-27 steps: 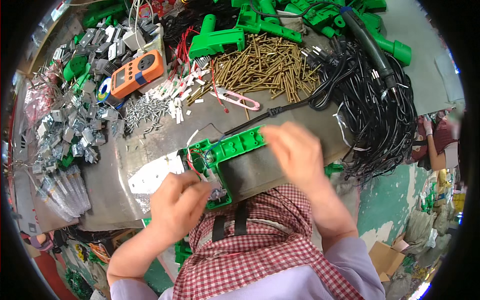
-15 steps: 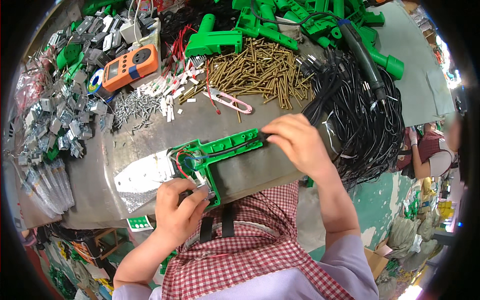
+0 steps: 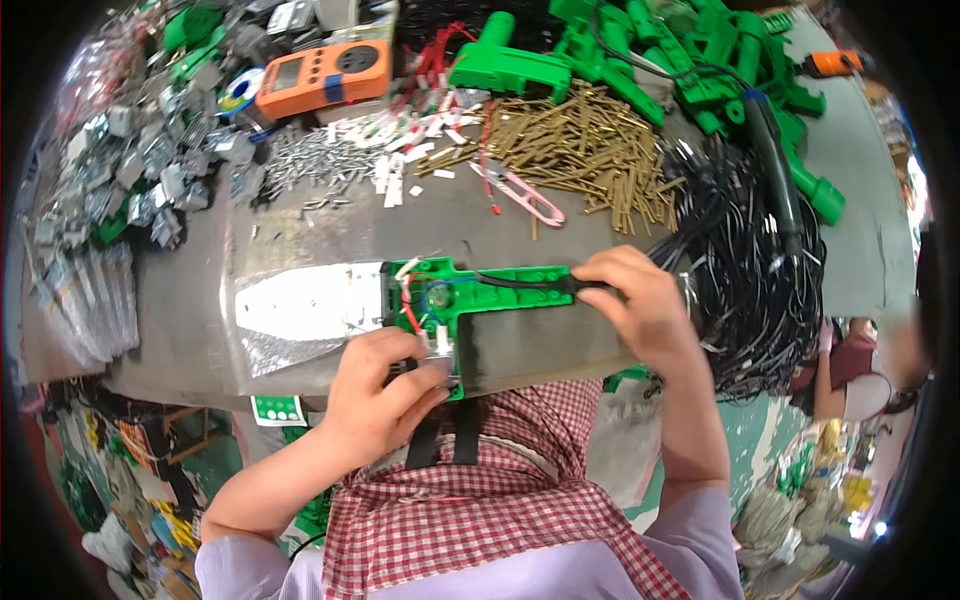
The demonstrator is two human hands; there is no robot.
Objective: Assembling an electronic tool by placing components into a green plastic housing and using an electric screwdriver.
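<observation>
At the bottom of the frame a red-and-white checked apron [image 3: 460, 530] covers the person's front, with the edge of the grey worktable [image 3: 545, 350] just above. Left of the lower centre, the left hand [image 3: 388, 392] has its fingers and thumb curled round the lower end of a green housing [image 3: 515, 299]; a small silvery part [image 3: 438, 372] shows at the fingertips, though I cannot tell whether they pinch that as well. The housing lies on the table at the centre of the frame, its hollow side up and its narrow handle reaching right, with red wires [image 3: 407, 295] in its wider left end. A flat silvery plate [image 3: 310, 300] extends leftward from it. A black cable [image 3: 520, 284] runs along the handle, and at the handle's right end the right hand [image 3: 635, 305] has thumb and fingers drawn together on it. Beyond the housing, pink-handled snips [image 3: 532, 197] lie above the centre, between silver screws [image 3: 320, 160] to the left and a heap of brass-coloured screws [image 3: 600, 150] to the right. Black cords [image 3: 750, 280] pile up at right, and small metal parts [image 3: 130, 170] crowd the left. Farther up, an orange meter [image 3: 325, 80] lies in the upper left beside a blue-rimmed spool [image 3: 240, 92], while more green casings [image 3: 510, 70] fill the upper centre and upper right.
</observation>
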